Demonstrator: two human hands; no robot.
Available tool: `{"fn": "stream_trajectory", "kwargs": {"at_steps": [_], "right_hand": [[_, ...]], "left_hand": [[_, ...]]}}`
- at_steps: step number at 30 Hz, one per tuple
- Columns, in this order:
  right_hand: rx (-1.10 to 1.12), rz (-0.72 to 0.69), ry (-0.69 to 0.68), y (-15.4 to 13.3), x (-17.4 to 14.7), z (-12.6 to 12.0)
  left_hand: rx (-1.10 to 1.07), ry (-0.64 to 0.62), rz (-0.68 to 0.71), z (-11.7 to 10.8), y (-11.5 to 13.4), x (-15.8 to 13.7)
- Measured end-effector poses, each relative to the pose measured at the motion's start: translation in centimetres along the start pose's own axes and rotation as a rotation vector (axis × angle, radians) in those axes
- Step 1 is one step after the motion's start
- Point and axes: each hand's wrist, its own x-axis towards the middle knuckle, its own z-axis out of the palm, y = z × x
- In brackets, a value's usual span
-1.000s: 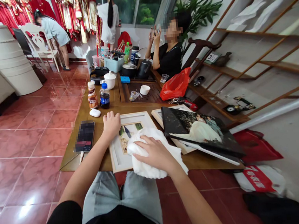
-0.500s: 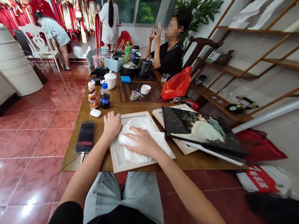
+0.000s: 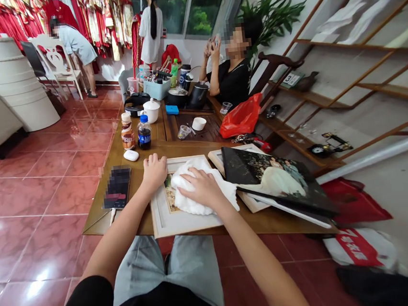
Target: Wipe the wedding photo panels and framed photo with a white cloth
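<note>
A light wooden picture frame (image 3: 182, 226) lies flat at the front edge of the table. My left hand (image 3: 156, 172) grips its upper left side with curled fingers. Over the frame's middle and right part rests a bunched white cloth (image 3: 226, 192), and my right hand (image 3: 200, 186) holds it from above, fingers partly sunk in its folds. Left of the cloth, part of a picture (image 3: 171, 197) shows inside the frame; the rest is covered.
A black photo album (image 3: 275, 180) lies on more frames at right. On the left are a phone (image 3: 117, 186) with a cable, a white earbud case (image 3: 131, 155) and two bottles. A red bag (image 3: 242, 115) sits farther back. A person (image 3: 236, 75) sits beyond the table.
My right hand and the white cloth have moved right and slightly up across the frame, uncovering part of the picture. My left hand has stayed on the frame's side.
</note>
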Motion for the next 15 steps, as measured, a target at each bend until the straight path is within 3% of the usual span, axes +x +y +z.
{"fn": "stream_trajectory", "kwargs": {"at_steps": [4,11,15], "right_hand": [[-0.025,0.045,0.014,-0.4,-0.1,-0.5],[0.013,0.050,-0.224,-0.9,-4.0,-3.6],[-0.005,0.075,-0.201,-0.7,-4.8,-3.1]], "left_hand": [[-0.012,-0.019,0.010,-0.2,-0.1,0.1],[-0.007,-0.027,-0.005,-0.2,-0.1,0.1],[0.020,-0.002,0.010,0.0,-0.1,0.0]]}}
